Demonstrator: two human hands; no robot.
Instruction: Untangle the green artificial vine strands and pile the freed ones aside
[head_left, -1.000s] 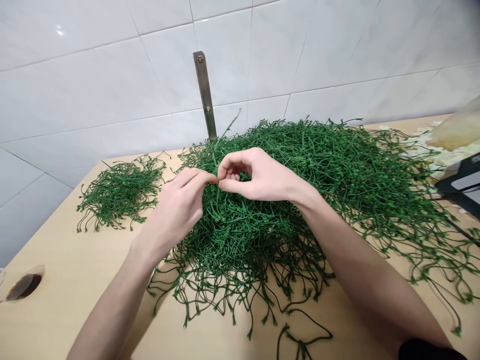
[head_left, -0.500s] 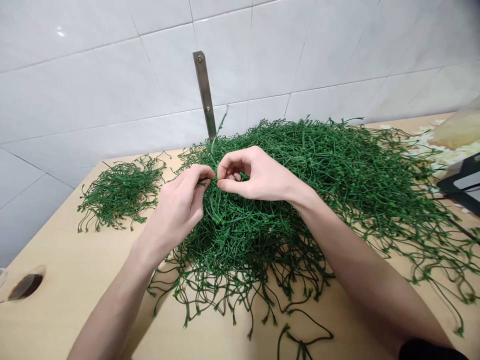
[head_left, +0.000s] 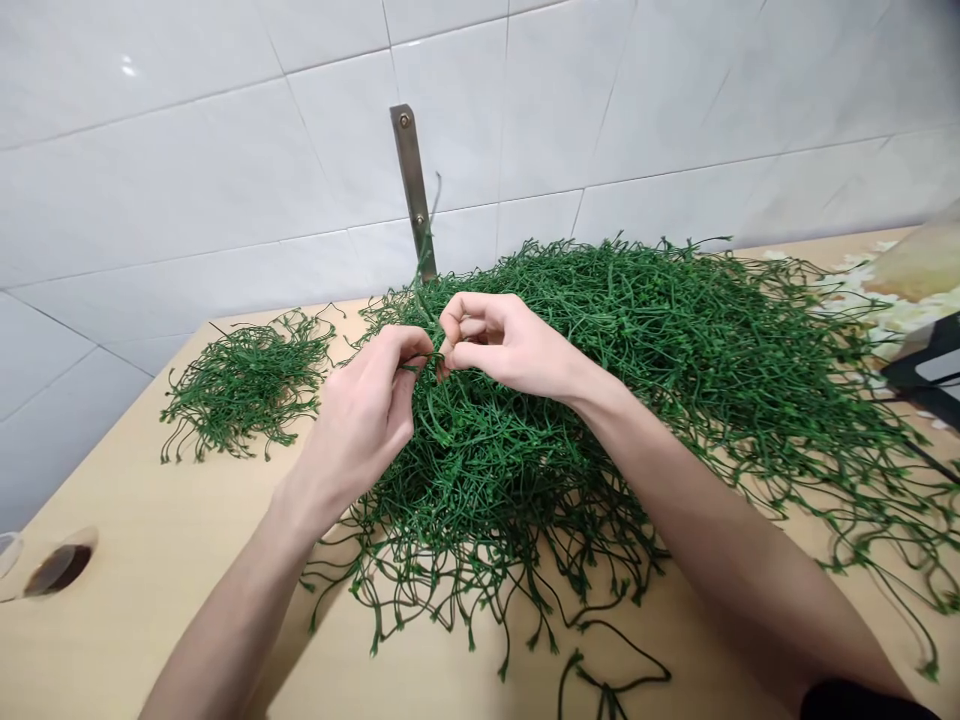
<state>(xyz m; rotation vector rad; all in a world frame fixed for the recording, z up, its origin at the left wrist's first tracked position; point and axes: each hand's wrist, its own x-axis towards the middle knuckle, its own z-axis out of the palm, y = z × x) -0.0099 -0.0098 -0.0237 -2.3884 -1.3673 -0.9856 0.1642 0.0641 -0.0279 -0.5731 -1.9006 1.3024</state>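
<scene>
Over a large heap of thin green artificial stems (head_left: pixel 510 480), my two hands meet almost fingertip to fingertip. My left hand (head_left: pixel 367 400) is closed in a pinch on a green plastic stem (head_left: pixel 424 300), a strand of which rises in front of the metal strip. My right hand (head_left: pixel 517 345) is curled, its thumb and fingertips closed at the same stem just right of the left fingertips. Exactly how the strand runs between the fingers is partly hidden.
A smaller pile of green stems (head_left: pixel 244 385) lies left on the wooden table (head_left: pixel 172 540). A metal strip (head_left: pixel 412 190) stands upright before the tiled wall (head_left: pixel 225 160). A cup of dark liquid (head_left: pixel 60 568) is far left. White petals (head_left: pixel 847 285) and a black-edged object (head_left: pixel 926 365) are at right.
The right fingers have shifted slightly and closed in toward the left fingertips. The raised strand has swung left and higher. The view has moved a little.
</scene>
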